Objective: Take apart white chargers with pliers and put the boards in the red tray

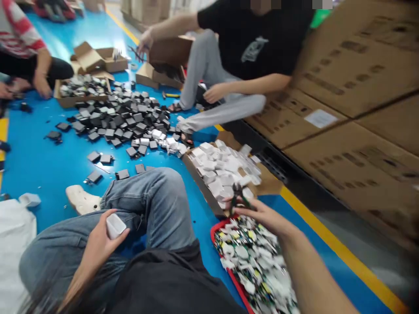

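Note:
I sit on a blue floor with my knees up in jeans. My left hand point(98, 242) rests on my left thigh and grips a small white plastic block point(115, 225). My right hand point(260, 213) reaches forward to the right and holds dark pliers with green handles point(236, 196), their jaws pointing up. That hand hovers between a flat cardboard tray of white blocks point(199, 174) and a red bin point(218, 226) filled with several broken white shells and green circuit boards.
A heap of dark and white blocks point(124, 117) covers the floor ahead. A person in a black shirt point(248, 43) sits beyond it; another person's arm point(41, 72) is at far left. Stacked cardboard cartons point(353, 109) stand right, past a yellow floor line point(340, 250). A cream shoe point(81, 199) lies near my knee.

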A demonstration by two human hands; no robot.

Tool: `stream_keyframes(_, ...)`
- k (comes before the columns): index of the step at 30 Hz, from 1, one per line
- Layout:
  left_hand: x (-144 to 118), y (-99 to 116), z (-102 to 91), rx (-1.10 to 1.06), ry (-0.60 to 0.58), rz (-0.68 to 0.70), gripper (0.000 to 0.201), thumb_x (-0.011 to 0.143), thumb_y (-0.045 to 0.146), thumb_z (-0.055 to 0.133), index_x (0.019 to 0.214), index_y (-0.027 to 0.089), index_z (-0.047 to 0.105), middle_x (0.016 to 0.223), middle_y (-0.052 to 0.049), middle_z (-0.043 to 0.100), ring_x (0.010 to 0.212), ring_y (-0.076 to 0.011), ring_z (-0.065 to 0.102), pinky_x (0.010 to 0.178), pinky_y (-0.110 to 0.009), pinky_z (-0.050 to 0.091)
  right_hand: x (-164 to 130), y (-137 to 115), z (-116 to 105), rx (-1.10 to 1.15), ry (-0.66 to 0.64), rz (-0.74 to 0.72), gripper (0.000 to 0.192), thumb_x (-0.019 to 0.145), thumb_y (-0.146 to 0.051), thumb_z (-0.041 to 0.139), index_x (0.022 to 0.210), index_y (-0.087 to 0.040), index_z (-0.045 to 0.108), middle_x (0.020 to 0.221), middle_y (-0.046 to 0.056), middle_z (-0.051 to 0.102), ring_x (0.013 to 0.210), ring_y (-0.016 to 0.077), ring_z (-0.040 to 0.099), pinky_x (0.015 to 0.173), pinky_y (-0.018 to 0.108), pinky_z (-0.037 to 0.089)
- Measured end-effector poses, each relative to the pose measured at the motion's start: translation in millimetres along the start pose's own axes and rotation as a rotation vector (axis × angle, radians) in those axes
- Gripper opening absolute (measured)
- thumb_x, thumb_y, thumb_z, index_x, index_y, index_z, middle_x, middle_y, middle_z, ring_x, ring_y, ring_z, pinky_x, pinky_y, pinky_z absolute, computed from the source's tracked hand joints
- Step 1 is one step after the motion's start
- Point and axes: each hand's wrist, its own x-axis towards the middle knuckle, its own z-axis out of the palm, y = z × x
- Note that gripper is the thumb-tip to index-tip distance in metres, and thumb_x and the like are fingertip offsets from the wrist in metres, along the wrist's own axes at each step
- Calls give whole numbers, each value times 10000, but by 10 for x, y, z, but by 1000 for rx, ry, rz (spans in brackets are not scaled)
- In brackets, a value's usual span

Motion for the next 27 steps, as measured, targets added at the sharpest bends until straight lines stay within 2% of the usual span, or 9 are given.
stream_keyframes(4,-59,164,116,-357,68,148,523,721,451,686,1153,315,426,1085,3,666,903,-226,659,825,-339,535,483,-610,1253,229,-500,-356,285,737,-442,706,892,-209,646,1007,59,646,1005,237,596,928,367,472)
stream_keyframes(7,-44,178,194,-462,202,254,531,686,402,719,1148,312,474,1228,-32,611,1130,-288,594,954,-421,502,699,-837,2082,384,-757,-363,372,695,-457,745,1003,-304,603,874,-1,622,847,206,614,785,329,515)
stream_keyframes(10,-12,109,229,-562,272,313,516,707,389,697,1171,324,482,1384,-46,495,1323,-309,442,1067,-464,421,845,-901,2554,356,-829,-377,540,602,-498,783,1088,-376,582,916,-28,621,896,246,613,826,363,516)
stream_keyframes(13,30,57,243,-649,240,246,490,728,413,660,1182,311,508,1419,-56,460,1326,-328,436,1028,-458,459,958,-839,2755,287,-834,-402,593,543,-498,795,1087,-402,580,1014,-64,645,991,288,601,890,404,503)
stream_keyframes(17,168,84,322,-735,188,129,529,630,478,714,1117,320,580,1333,-28,560,1168,-338,574,922,-428,533,1016,-693,2873,359,-740,-348,703,426,-467,833,1068,-525,551,1023,-166,648,1030,288,608,912,450,496)
stream_keyframes(20,293,78,418,-913,251,100,621,624,662,606,1144,330,531,1315,-32,571,1195,-334,551,913,-443,531,951,-707,2758,437,-700,-313,723,417,-436,853,1071,-519,556,1046,-163,652,1057,283,610,919,454,497)
stream_keyframes(23,391,-32,438,-983,320,-17,600,707,724,452,1158,328,475,1297,-36,580,1235,-321,517,940,-475,513,903,-833,2315,525,-615,-304,696,497,-461,846,1134,-401,572,1118,-58,659,1083,293,604,926,425,502)
stream_keyframes(25,444,-133,404,-934,272,-87,552,743,690,461,1148,315,473,1273,-35,594,1240,-315,514,950,-472,515,960,-878,1848,586,-389,-285,741,498,-504,844,1157,-317,562,1112,14,667,1061,297,617,916,416,508)
stream_keyframes(27,480,-210,379,-902,217,-131,505,765,648,491,1143,313,477,1245,-23,609,1220,-304,531,940,-454,530,1120,-830,1299,547,-45,-266,777,486,-543,831,1145,-243,549,1086,63,666,1019,294,633,898,419,511)
